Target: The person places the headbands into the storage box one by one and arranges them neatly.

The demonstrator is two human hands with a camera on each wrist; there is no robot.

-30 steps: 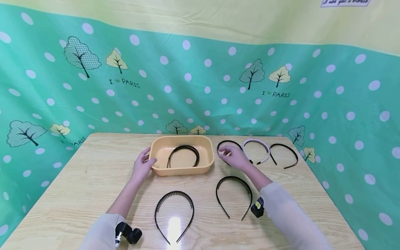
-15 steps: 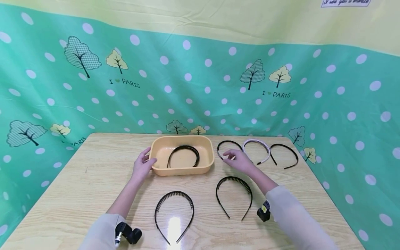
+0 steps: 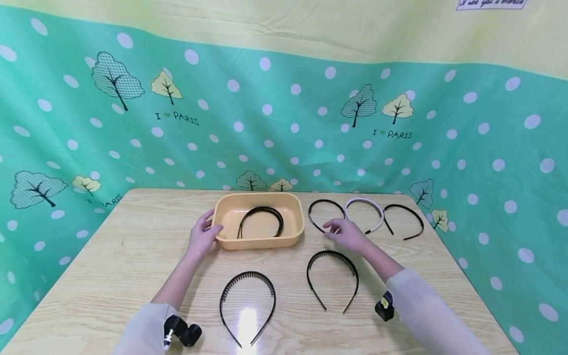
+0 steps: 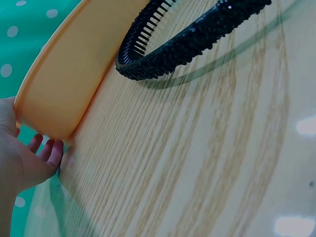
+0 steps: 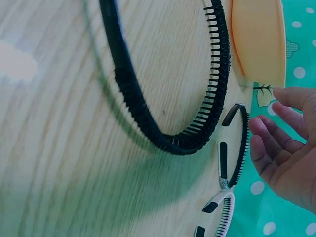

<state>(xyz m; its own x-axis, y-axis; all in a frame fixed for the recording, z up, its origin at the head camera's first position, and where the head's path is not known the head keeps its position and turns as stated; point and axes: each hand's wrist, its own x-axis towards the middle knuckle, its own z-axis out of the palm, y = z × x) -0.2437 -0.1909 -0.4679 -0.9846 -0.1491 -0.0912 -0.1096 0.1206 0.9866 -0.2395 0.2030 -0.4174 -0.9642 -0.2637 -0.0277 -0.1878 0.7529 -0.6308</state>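
Observation:
My left hand [image 3: 203, 236] grips the left end of a yellow-orange plastic tub [image 3: 257, 243], thumb at the rim. In the left wrist view its fingers [image 4: 55, 150] curl under the tub's corner. Black toothed headbands [image 3: 281, 219] lie together inside the tub. My right hand [image 3: 347, 235] hovers with loosely bent fingers and holds nothing. It overlaps the lower end of a black headband [image 3: 326, 200] at the back. Right of that lie a white headband [image 3: 365, 199] and another black headband [image 3: 410, 211].
Two more black toothed headbands lie nearer on the wooden table [image 3: 111, 276]: one at the front middle [image 3: 251, 272], one at the right [image 3: 332, 252] below my right hand. A green dotted cloth [image 3: 284, 118] hangs behind the table.
My right hand has drawn back from the rear black headband, toward the right and nearer to me, and uncovered more of it. The left hand and tub have not moved.

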